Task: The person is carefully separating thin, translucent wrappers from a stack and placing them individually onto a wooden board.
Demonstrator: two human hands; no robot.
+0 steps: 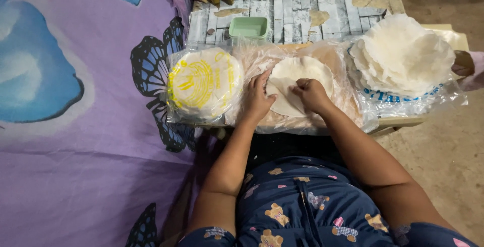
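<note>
The right hand (311, 93) is pinching the folded edge of a round white wrapper (301, 83) with fingers pressed together, while the left hand (258, 98) is lying flat beside it, fingers spread, pressing the wrapper's left side onto the clear plastic sheet (343, 103) on the low table (302, 5). I judge she is folding the wrapper, so the fold is needing gentle, even pressure. Both forearms are reaching forward, between the packed wrapper stack (204, 81) and the loose pile of wrappers (403, 53).

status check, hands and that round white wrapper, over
Left hand flat on round wrapper, right hand pinching its folded edge. Wrapper lies on clear plastic sheet. Nothing in the way.
</note>
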